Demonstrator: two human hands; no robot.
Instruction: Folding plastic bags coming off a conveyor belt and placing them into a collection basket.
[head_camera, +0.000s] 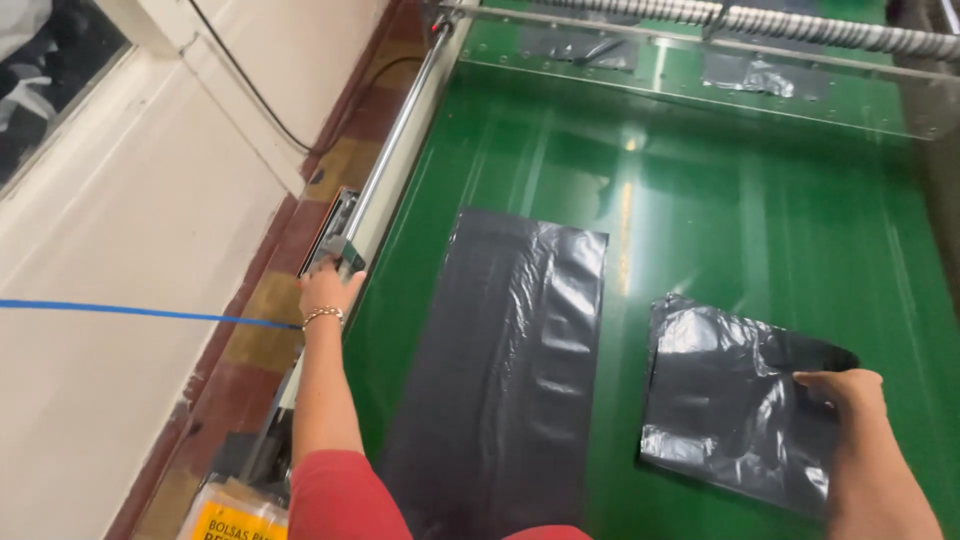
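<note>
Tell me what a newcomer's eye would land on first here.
The glossy green table fills the view, with a long black plastic bag flat at its centre. To the right lies a smaller folded black bag, its edge under the right hand. At the table's left edge, the left hand grips a handle on the metal rail.

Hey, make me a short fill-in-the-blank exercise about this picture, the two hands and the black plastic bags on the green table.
1. The right hand rests on the smaller black bag, which lies on a ______ table.
2. The left hand grips a metal slider on the table's ______ edge.
3. The long black bag lies to the ______ of the smaller one.
4. The left wrist wears a ______.

Missing words: green; left; left; bracelet
</note>
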